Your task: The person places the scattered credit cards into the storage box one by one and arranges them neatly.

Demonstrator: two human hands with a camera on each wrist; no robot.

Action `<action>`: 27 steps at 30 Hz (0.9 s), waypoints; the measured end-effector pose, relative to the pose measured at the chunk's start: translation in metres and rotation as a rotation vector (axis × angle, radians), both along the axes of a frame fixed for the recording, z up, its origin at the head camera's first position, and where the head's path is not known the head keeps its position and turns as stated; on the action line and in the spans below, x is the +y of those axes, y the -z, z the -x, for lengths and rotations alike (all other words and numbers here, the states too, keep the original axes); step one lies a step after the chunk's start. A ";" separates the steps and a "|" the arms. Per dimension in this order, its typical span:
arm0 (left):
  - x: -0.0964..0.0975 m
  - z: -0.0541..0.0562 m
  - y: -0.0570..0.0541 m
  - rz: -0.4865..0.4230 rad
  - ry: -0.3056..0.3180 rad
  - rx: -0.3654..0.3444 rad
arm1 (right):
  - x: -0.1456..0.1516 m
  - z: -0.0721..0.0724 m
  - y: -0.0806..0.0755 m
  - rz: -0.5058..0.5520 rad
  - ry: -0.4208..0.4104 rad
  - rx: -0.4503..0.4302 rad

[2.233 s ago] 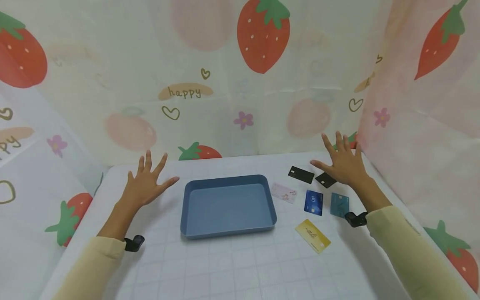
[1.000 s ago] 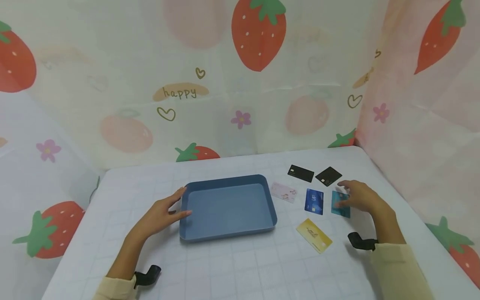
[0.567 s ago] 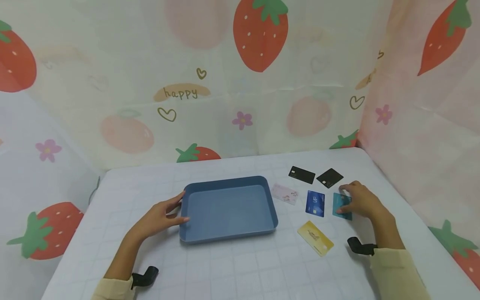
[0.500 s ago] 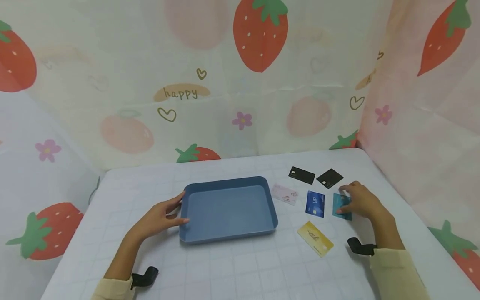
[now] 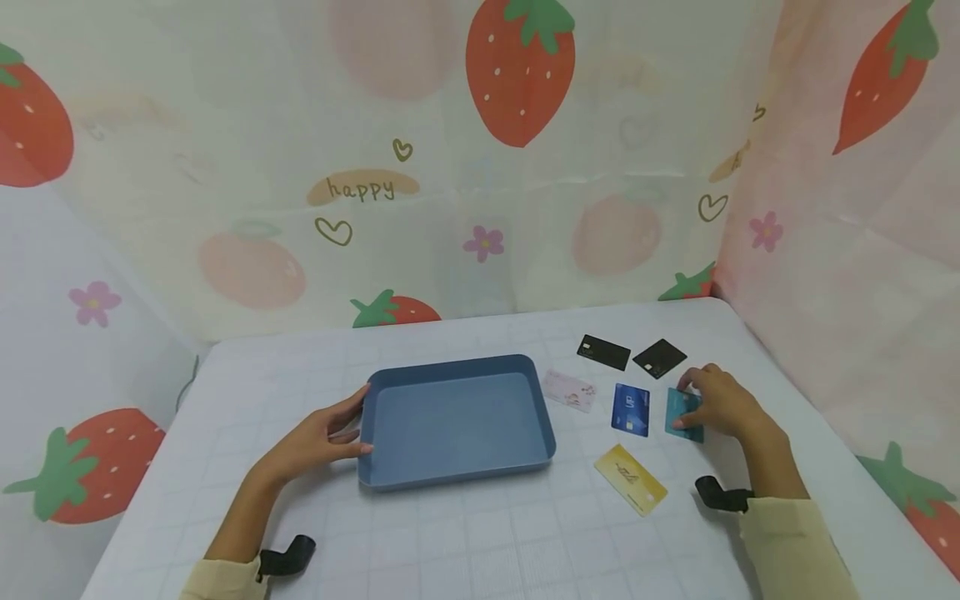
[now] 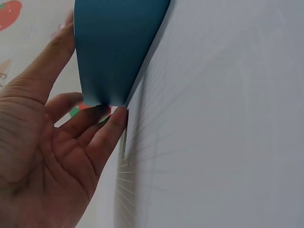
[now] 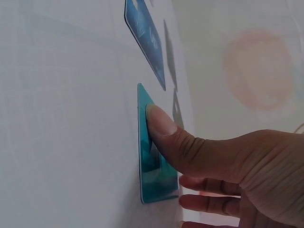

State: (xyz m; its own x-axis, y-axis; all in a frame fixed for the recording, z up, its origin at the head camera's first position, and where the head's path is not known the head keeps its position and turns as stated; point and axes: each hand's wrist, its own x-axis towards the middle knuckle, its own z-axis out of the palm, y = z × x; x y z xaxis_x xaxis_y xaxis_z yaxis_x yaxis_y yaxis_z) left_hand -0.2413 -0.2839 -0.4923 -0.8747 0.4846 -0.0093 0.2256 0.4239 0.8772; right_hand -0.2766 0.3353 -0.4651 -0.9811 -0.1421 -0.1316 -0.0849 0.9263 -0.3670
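Observation:
My left hand (image 5: 311, 442) holds the left end of a blue rectangular tray (image 5: 457, 425). In the left wrist view, the thumb reaches over the rim and other fingertips touch the outer wall near a corner. On the right, my right hand (image 5: 723, 404) pinches a teal bank card (image 7: 156, 187) lying on the table. Its thumb (image 7: 164, 121) lies across the card's face, while the curled fingers are at the card's far edge. Just left of it is a blue bank card (image 5: 630, 409), with a yellow card (image 5: 631, 479) nearer me.
Two black cards (image 5: 603, 352) lie at the back right, beyond a pale pink patterned card (image 5: 568, 390) beside the tray. A white checked cloth covers the table (image 5: 480, 542). Strawberry-print sheets (image 5: 525, 192) hang behind and at both sides.
From spread in the air, both hands came down: the left onto the tray's left end, the right onto the teal card. The right index finger has since curled closer to the card. The cards stay put.

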 end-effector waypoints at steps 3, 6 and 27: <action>0.000 0.000 0.002 -0.011 -0.003 0.008 | 0.001 0.001 0.001 0.011 -0.004 0.004; 0.000 0.001 0.004 -0.027 -0.008 0.009 | 0.001 0.004 0.002 0.034 0.006 -0.006; 0.000 -0.001 0.006 -0.019 -0.014 -0.003 | 0.002 0.001 -0.001 0.050 0.039 -0.080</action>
State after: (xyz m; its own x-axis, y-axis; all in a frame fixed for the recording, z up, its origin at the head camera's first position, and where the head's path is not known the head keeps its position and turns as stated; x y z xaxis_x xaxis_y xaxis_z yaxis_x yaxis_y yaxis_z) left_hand -0.2406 -0.2840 -0.4983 -0.8815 0.4721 -0.0025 0.2171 0.4101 0.8858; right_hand -0.2774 0.3369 -0.4637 -0.9726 -0.1119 -0.2040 -0.0171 0.9088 -0.4169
